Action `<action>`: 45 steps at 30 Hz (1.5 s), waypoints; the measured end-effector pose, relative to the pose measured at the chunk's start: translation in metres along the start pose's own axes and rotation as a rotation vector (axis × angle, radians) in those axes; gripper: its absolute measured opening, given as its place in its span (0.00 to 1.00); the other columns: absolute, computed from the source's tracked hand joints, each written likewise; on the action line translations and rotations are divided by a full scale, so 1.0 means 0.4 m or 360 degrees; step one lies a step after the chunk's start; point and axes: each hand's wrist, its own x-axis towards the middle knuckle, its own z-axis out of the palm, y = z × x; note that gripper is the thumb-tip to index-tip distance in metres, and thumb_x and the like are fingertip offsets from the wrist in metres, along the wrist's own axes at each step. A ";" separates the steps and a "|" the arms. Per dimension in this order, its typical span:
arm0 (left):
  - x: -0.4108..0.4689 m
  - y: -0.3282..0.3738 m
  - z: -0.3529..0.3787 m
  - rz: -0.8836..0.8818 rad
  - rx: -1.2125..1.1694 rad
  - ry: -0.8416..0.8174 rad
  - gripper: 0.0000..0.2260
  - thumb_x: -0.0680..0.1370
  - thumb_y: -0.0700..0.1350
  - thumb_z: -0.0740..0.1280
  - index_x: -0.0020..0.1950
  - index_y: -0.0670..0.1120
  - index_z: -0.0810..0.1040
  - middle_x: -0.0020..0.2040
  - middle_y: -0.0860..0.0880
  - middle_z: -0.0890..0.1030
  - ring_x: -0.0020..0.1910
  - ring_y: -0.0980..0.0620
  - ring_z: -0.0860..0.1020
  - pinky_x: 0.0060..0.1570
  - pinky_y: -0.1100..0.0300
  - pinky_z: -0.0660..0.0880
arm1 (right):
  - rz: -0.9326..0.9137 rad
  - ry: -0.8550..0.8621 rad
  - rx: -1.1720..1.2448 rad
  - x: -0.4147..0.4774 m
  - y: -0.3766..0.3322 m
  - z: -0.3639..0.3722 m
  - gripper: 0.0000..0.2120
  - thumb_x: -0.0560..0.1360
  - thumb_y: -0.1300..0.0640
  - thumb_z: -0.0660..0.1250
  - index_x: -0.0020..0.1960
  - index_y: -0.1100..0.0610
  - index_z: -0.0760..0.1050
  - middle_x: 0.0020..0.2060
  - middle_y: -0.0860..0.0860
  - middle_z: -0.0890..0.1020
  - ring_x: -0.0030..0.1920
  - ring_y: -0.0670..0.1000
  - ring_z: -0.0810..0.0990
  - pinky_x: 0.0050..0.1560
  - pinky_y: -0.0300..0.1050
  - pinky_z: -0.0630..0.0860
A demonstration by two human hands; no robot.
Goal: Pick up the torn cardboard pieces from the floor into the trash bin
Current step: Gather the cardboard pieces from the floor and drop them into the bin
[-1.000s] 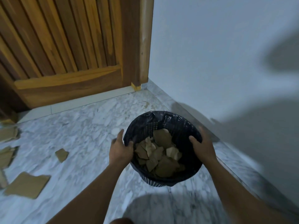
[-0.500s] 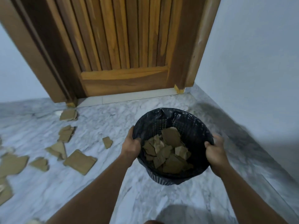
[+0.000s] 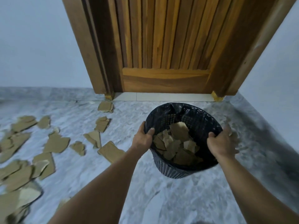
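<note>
Left hand point(image 3: 142, 139) and right hand point(image 3: 222, 143) are gripping trash bin point(image 3: 171, 170) rim, fingers clenched on opposite sides; probably bringing it nearer cardboard pieces point(image 3: 55, 143) on floor point(image 3: 161, 199).

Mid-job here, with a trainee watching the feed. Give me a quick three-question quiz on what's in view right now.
1. True or false: the left hand and the right hand both grip the rim of the trash bin.
2. The loose cardboard pieces on the floor lie mostly: A) to the left of the bin; B) to its right; C) on top of its rim.
3. Missing word: the bin's liner bag is ____ in colour.

Key: 1 true; 2 A; 3 black.
</note>
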 end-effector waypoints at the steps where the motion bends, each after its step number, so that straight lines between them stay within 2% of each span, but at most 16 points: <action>1: -0.006 -0.009 -0.011 0.0014 0.0029 0.0008 0.30 0.81 0.63 0.60 0.81 0.57 0.57 0.73 0.47 0.72 0.70 0.40 0.73 0.67 0.50 0.71 | -0.0054 0.0086 -0.0061 -0.017 -0.021 0.005 0.33 0.81 0.49 0.63 0.80 0.52 0.51 0.78 0.63 0.56 0.77 0.68 0.56 0.71 0.73 0.59; 4: -0.028 -0.064 -0.071 0.0034 0.0170 0.0114 0.30 0.82 0.65 0.52 0.81 0.52 0.60 0.76 0.45 0.69 0.74 0.41 0.69 0.69 0.51 0.65 | -0.0266 0.0193 -0.0143 -0.087 -0.095 0.029 0.32 0.81 0.49 0.63 0.79 0.52 0.53 0.78 0.62 0.55 0.78 0.66 0.52 0.73 0.72 0.55; 7: -0.054 -0.137 -0.159 0.0028 0.0230 0.0166 0.32 0.81 0.66 0.52 0.80 0.50 0.62 0.76 0.44 0.69 0.74 0.42 0.69 0.73 0.49 0.64 | -0.0426 0.0132 -0.0105 -0.162 -0.176 0.079 0.31 0.81 0.50 0.63 0.80 0.51 0.54 0.80 0.60 0.54 0.80 0.63 0.49 0.76 0.70 0.51; 11: -0.059 -0.246 -0.285 0.0119 0.0672 0.0259 0.26 0.84 0.57 0.55 0.79 0.46 0.64 0.73 0.42 0.73 0.71 0.41 0.72 0.65 0.51 0.69 | -0.0753 0.0098 -0.0029 -0.272 -0.285 0.179 0.27 0.82 0.49 0.61 0.78 0.49 0.57 0.79 0.57 0.58 0.78 0.63 0.56 0.69 0.67 0.68; 14: -0.035 -0.349 -0.334 0.0155 0.0947 0.0215 0.25 0.84 0.57 0.55 0.78 0.45 0.65 0.75 0.40 0.70 0.73 0.39 0.69 0.66 0.48 0.69 | -0.1139 -0.0007 0.0072 -0.345 -0.341 0.296 0.24 0.82 0.54 0.61 0.77 0.55 0.63 0.77 0.59 0.62 0.79 0.59 0.57 0.70 0.63 0.68; 18: 0.039 -0.451 -0.333 0.0064 0.1155 0.0199 0.30 0.83 0.60 0.53 0.82 0.49 0.54 0.78 0.39 0.62 0.77 0.40 0.60 0.71 0.44 0.64 | -0.1526 -0.0194 0.0187 -0.394 -0.378 0.476 0.21 0.82 0.59 0.58 0.74 0.56 0.67 0.75 0.55 0.67 0.78 0.55 0.61 0.72 0.57 0.69; 20: 0.097 -0.478 -0.329 0.0077 0.1297 0.0216 0.31 0.84 0.59 0.53 0.83 0.49 0.47 0.81 0.40 0.53 0.80 0.39 0.50 0.76 0.42 0.56 | -0.1449 -0.0342 0.0183 -0.373 -0.369 0.581 0.21 0.82 0.58 0.56 0.75 0.52 0.64 0.76 0.53 0.65 0.77 0.54 0.62 0.69 0.59 0.71; 22: 0.166 -0.499 -0.334 0.0068 0.1415 0.0273 0.35 0.83 0.63 0.52 0.82 0.49 0.42 0.82 0.40 0.45 0.81 0.38 0.42 0.77 0.40 0.47 | -0.1159 -0.0480 0.0112 -0.329 -0.343 0.686 0.22 0.83 0.52 0.55 0.75 0.45 0.59 0.78 0.50 0.59 0.77 0.55 0.63 0.68 0.59 0.71; 25: 0.276 -0.532 -0.379 0.0049 0.1614 0.0291 0.48 0.74 0.74 0.53 0.80 0.51 0.30 0.80 0.39 0.33 0.79 0.36 0.34 0.74 0.33 0.39 | -0.0710 -0.0708 -0.0282 -0.238 -0.293 0.825 0.29 0.83 0.42 0.54 0.81 0.47 0.51 0.82 0.53 0.45 0.81 0.57 0.48 0.77 0.59 0.56; 28: 0.361 -0.575 -0.464 0.0039 0.1759 0.0213 0.57 0.62 0.84 0.50 0.77 0.57 0.25 0.76 0.41 0.26 0.75 0.33 0.27 0.70 0.26 0.37 | -0.0620 -0.0834 -0.0591 -0.175 -0.274 0.934 0.38 0.81 0.34 0.54 0.82 0.48 0.42 0.81 0.59 0.38 0.80 0.60 0.39 0.78 0.58 0.41; 32: 0.426 -0.650 -0.579 -0.0118 0.1663 0.0198 0.58 0.57 0.88 0.47 0.78 0.62 0.29 0.79 0.45 0.29 0.76 0.32 0.30 0.69 0.26 0.37 | -0.0693 -0.0781 -0.0774 -0.154 -0.334 1.065 0.47 0.74 0.24 0.50 0.81 0.46 0.33 0.80 0.64 0.42 0.79 0.64 0.36 0.75 0.63 0.34; 36: 0.468 -0.678 -0.659 -0.0103 0.1708 0.0256 0.56 0.58 0.88 0.42 0.80 0.62 0.35 0.82 0.48 0.38 0.80 0.40 0.37 0.72 0.30 0.36 | -0.0718 -0.0889 -0.0733 -0.138 -0.502 1.174 0.57 0.63 0.15 0.51 0.76 0.39 0.23 0.78 0.60 0.31 0.77 0.69 0.32 0.71 0.73 0.36; 39: 0.489 -0.674 -0.686 -0.0074 0.1724 0.0452 0.52 0.62 0.86 0.44 0.80 0.61 0.57 0.80 0.47 0.56 0.81 0.40 0.47 0.72 0.31 0.41 | -0.0875 -0.0954 -0.0744 -0.117 -0.625 1.256 0.61 0.59 0.15 0.57 0.75 0.37 0.24 0.77 0.56 0.28 0.76 0.71 0.31 0.70 0.77 0.38; 40: 0.496 -0.676 -0.687 -0.0087 0.1706 0.0496 0.50 0.63 0.85 0.45 0.78 0.60 0.61 0.80 0.47 0.58 0.81 0.39 0.48 0.73 0.31 0.41 | -0.0920 -0.0961 -0.0763 -0.107 -0.660 1.280 0.61 0.60 0.16 0.58 0.76 0.37 0.25 0.77 0.57 0.27 0.75 0.71 0.30 0.70 0.76 0.38; 43: 0.507 -0.689 -0.682 -0.0101 0.1660 0.0516 0.47 0.66 0.83 0.48 0.78 0.58 0.63 0.82 0.50 0.54 0.81 0.40 0.45 0.73 0.32 0.39 | -0.1030 -0.0993 -0.0833 -0.079 -0.744 1.336 0.62 0.60 0.16 0.61 0.78 0.38 0.28 0.76 0.59 0.26 0.75 0.71 0.29 0.71 0.74 0.38; 45: 0.510 -0.696 -0.682 -0.0091 0.1647 0.0545 0.46 0.68 0.82 0.50 0.78 0.55 0.65 0.82 0.50 0.56 0.81 0.41 0.48 0.74 0.31 0.41 | -0.1099 -0.0999 -0.0930 -0.054 -0.786 1.357 0.61 0.60 0.17 0.62 0.78 0.37 0.30 0.76 0.58 0.25 0.77 0.71 0.34 0.73 0.72 0.43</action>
